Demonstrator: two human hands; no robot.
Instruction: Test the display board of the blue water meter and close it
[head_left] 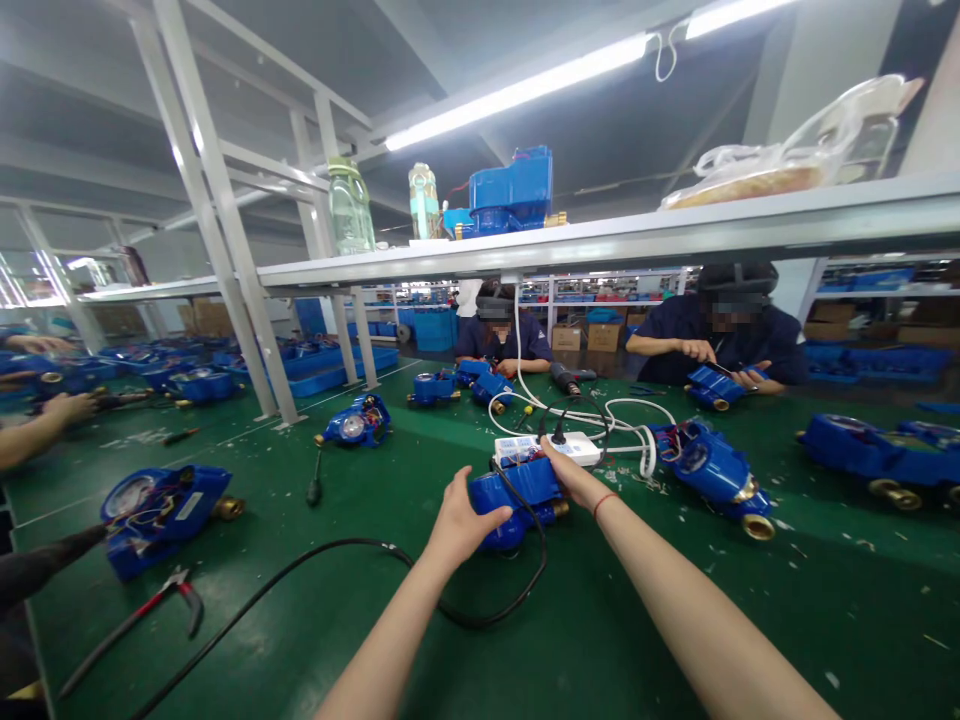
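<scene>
We hold a blue water meter [517,495] on the green desk [600,620], near its middle and just in front of a white power strip [577,447]. Our left hand [465,520] wraps its near end, fingers closed over the casing. Our right hand [566,470] rests on top of it, the grip closed around what seems to be the end of a black cable [315,560], though we cannot see exactly what it pinches. The meter's top is open with wiring showing, so by our judgement the work inside is unfinished. More meters [712,465] lie nearby, and pliers [180,590] to the left.
</scene>
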